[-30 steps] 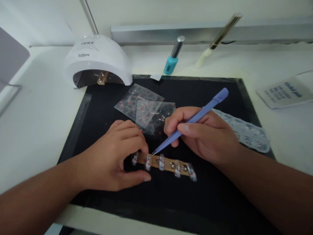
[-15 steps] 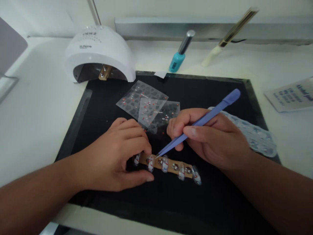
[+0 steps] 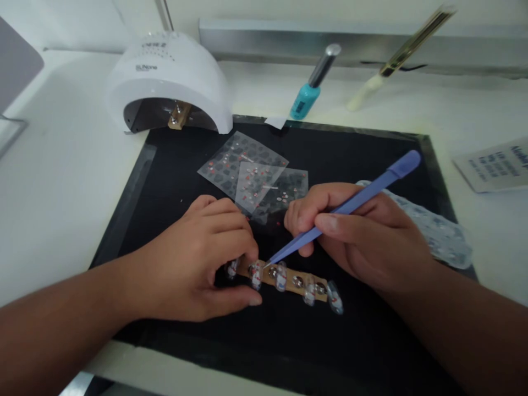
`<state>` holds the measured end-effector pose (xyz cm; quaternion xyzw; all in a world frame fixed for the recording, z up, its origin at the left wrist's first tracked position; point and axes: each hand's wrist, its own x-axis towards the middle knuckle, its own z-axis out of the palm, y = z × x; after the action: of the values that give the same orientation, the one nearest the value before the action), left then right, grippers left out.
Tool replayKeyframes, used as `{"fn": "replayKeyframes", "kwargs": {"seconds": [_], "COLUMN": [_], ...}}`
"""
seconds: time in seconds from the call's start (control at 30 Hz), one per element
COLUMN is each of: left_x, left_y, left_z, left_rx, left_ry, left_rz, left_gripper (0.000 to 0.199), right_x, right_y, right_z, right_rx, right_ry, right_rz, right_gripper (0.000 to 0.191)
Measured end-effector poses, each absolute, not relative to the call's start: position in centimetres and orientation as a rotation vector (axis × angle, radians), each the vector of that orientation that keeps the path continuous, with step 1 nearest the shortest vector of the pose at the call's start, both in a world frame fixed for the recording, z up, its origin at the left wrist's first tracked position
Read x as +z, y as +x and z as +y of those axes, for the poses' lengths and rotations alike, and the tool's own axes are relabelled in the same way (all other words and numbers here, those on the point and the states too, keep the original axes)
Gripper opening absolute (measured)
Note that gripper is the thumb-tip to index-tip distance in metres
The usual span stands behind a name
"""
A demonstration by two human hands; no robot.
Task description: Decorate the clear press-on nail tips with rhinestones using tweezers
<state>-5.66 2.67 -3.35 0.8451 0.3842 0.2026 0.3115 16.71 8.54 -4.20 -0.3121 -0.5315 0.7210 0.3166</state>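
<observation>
A light wooden strip (image 3: 291, 278) lies on the black mat, bearing several clear decorated nail tips (image 3: 281, 276) on round metal mounts. My left hand (image 3: 206, 258) curls around the strip's left end, its index finger near the second nail tip (image 3: 256, 274) and its thumb just below. My right hand (image 3: 355, 231) grips purple tweezers (image 3: 350, 204), whose fine points reach the upper right side of that second tip. Whether anything is between the points is too small to tell. Two clear sticker sheets (image 3: 243, 159) overlap behind my hands.
A white dome lamp (image 3: 177, 71) with a small wooden piece (image 3: 179, 115) inside stands at the back left. A turquoise bottle (image 3: 305, 101) and a gold-handled brush (image 3: 402, 55) are behind the mat (image 3: 371, 148). Clear patterned plastic (image 3: 437, 231) and a white packet (image 3: 495, 165) lie right.
The view has shifted slightly. Both hands and the tweezers hold nearly the same place over the wooden strip.
</observation>
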Motion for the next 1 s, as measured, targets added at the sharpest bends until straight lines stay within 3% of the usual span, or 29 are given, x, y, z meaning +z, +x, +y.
{"fn": "replayKeyframes", "kwargs": {"seconds": [0.43,1.0], "left_x": [-3.34,-3.36], "left_y": [-5.62,-5.57], "left_z": [2.64,2.72], "left_rx": [0.531,0.536], "left_ry": [2.232,2.227], "left_rz": [1.017,1.016], "left_gripper": [0.017,0.016], "right_x": [-4.36,-4.3], "right_y": [16.86,16.83], "right_z": [8.56,8.43], "right_rx": [1.908,1.887], "right_ry": [-0.811,-0.797], "right_rz": [-1.424,-1.42], "right_gripper": [0.021,0.015]}}
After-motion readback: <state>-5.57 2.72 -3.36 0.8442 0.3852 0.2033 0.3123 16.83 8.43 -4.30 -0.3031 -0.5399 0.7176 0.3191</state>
